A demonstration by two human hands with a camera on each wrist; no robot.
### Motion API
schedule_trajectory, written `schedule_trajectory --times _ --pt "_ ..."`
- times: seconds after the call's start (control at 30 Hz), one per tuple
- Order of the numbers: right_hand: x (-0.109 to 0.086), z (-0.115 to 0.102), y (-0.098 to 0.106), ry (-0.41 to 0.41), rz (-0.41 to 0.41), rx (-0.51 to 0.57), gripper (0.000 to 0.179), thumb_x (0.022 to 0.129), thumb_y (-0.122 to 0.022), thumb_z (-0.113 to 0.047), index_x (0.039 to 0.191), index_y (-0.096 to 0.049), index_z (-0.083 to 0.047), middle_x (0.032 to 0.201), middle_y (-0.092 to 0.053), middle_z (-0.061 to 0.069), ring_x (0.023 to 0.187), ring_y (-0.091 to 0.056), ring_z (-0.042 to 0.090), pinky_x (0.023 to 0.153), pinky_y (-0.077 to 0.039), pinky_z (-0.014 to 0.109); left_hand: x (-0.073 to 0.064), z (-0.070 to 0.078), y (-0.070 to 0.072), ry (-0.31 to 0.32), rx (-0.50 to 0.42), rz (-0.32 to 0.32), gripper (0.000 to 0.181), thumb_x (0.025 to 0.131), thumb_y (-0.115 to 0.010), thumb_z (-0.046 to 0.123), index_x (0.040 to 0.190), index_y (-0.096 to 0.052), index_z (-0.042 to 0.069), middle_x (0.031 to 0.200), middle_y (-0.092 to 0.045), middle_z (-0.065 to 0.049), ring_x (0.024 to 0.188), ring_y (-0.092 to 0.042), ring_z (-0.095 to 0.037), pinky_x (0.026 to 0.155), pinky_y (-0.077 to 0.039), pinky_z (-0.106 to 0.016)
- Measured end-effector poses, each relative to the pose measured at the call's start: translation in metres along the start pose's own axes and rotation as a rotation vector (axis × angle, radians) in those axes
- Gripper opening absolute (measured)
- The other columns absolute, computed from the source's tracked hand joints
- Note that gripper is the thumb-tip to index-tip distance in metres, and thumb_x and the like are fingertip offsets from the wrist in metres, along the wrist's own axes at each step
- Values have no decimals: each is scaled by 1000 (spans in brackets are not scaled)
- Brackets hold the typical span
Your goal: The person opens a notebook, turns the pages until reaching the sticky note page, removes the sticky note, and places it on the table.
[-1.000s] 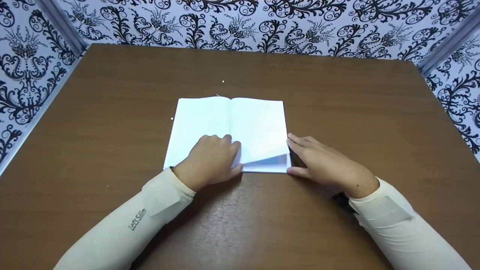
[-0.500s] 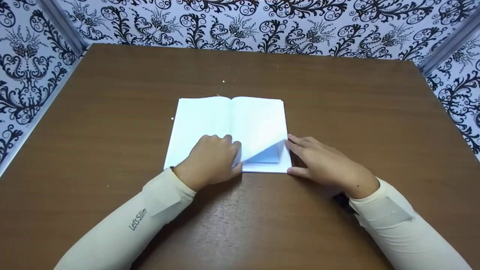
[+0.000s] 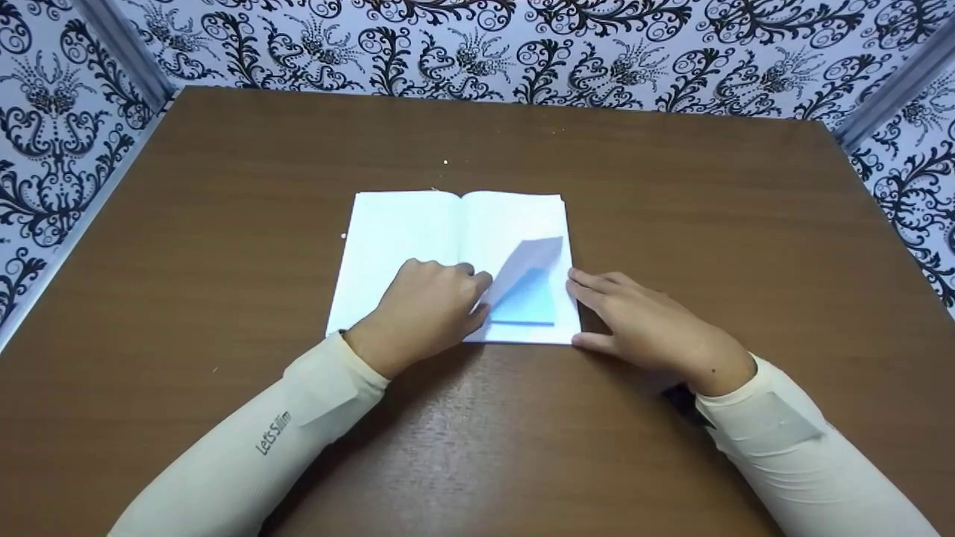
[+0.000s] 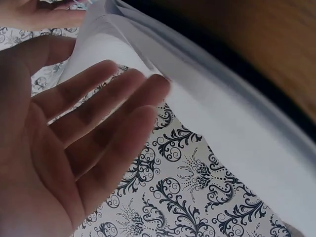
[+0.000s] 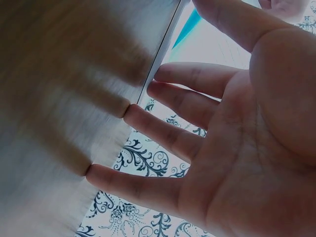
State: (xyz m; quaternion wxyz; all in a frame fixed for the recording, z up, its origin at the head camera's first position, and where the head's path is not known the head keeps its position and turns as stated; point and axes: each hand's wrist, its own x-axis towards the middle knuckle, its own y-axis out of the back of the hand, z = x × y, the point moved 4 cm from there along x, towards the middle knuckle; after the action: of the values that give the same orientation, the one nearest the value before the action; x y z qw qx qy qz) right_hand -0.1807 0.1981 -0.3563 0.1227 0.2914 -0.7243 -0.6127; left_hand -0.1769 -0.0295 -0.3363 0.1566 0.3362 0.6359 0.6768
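Observation:
An open notebook [image 3: 403, 231] with white pages lies on the table. My left hand [image 3: 429, 309] is over its lower middle, thumb and index finger pinching a page [image 3: 515, 268] near the fold. The lower right corner of that page curls upward, its underside showing. A flat light blue square sheet [image 3: 530, 302] lies beneath it, partly covered. In the left wrist view the other fingers [image 4: 113, 143] extend loosely beside the white paper [image 4: 103, 49]. My right hand [image 3: 634, 317] rests at the notebook's right edge, fingers straight, with fingertips [image 5: 131, 111] at the tabletop and thumb at the lower corner.
The brown wooden table [image 3: 694, 201] surrounds the notebook. Small white specks [image 3: 445, 162] lie behind and left of it. Walls with black and white patterned paper [image 3: 477, 52] border the table at the back and sides.
The lower right corner of the page has risen and curled up and back, uncovering more of the blue sheet. My left hand has shifted slightly right; the right hand is almost still.

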Motion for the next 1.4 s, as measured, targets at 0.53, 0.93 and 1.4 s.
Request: schedule_trajectory --times 0.53,0.93,1.4 --pt "0 0 0 7 11 -4 72 94 -67 -36 150 -40 1 159 -39 15 141 -41 37 108 -40 57 2 -2 14 52 -19 251 19 92 -69 22 77 -67 10 61 -64 -4 45 -48 -13 39 -39 -34" --pt "0 0 0 9 17 8 73 94 -68 -36 150 -39 1 159 -38 14 142 -41 37 110 -39 56 0 -20 24 177 5 316 23 92 -66 23 74 -60 10 61 -61 -3 44 -51 -19 39 -40 -39" --pt "0 0 0 -8 -5 10 73 94 -68 -35 151 -38 0 160 -37 14 142 -40 37 110 -39 57 -6 -44 25 277 25 318 22 89 -66 17 70 -58 8 59 -57 -6 44 -45 -22 38 -34 -39"
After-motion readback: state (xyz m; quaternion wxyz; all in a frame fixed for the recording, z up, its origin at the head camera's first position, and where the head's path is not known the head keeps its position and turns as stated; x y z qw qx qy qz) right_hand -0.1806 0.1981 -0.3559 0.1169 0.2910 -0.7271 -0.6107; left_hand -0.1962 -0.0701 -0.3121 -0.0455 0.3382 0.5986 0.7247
